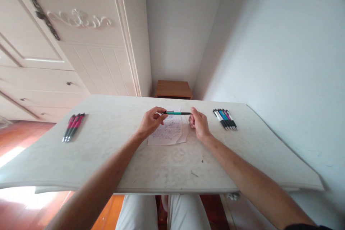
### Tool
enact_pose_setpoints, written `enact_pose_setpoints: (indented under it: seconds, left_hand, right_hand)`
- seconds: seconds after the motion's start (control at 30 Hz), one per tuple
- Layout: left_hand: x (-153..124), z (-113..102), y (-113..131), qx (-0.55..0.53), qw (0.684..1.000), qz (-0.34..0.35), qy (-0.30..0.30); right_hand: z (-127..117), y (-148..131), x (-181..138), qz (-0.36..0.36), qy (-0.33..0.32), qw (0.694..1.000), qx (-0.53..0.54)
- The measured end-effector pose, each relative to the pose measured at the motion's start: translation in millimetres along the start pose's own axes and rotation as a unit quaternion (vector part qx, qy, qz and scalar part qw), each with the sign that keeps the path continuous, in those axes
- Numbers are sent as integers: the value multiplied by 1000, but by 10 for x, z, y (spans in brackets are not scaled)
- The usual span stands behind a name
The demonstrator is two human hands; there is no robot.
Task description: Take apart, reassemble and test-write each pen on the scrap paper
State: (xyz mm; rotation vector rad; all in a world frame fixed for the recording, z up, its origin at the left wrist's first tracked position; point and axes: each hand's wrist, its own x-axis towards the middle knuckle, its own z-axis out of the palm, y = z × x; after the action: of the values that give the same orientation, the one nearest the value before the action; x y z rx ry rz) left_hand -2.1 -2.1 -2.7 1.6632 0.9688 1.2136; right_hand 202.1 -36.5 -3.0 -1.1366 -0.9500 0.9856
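A green pen (175,113) with black ends is held level between my two hands, above the scribbled paper. My left hand (153,120) pinches its left end, the side with the clip. Around the right end, my right hand (198,122) is closed, and its fingers hide the tip. Beneath the pen lie sheets of paper (165,133) covered in blue handwriting, partly overlapping. To the right rests a row of several pens (225,119) in white, blue, purple and other colours. At the far left is a small group of pink pens (73,127) with dark grips.
The white table (113,158) has a wavy front edge, with small bits of debris near it. A wooden stand (174,89) is behind the table. A white wardrobe (102,57) stands at the left, and a pale wall (283,61) runs along the right.
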Motion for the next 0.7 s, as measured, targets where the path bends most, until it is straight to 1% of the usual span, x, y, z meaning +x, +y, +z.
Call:
enact_pose_setpoints:
  seconds: [0.13,0.2,0.4,0.5,0.6,0.7]
  left_hand:
    - [6,-14,21,53,999,3,-4]
    - [2,-22,27,59,998,7,-1]
    - [11,-34,-1,37,999,-20,12]
    - [15,-28,-3,3,999,-31,-8]
    - [6,-8,9,-45,998,-27,-36]
    - [3,12,7,-64,997,-22,-35]
  right_hand:
    - [-2,19,4,-9,-9,1000,-3]
    - [-7,35,5,-13,-17,1000,-13]
    - [-11,55,-12,-19,-32,998,-41]
    - [-7,44,-15,-16,-31,999,-41]
    - [-7,31,-4,-5,-12,999,-31]
    - [-12,23,13,4,3,1000,-9]
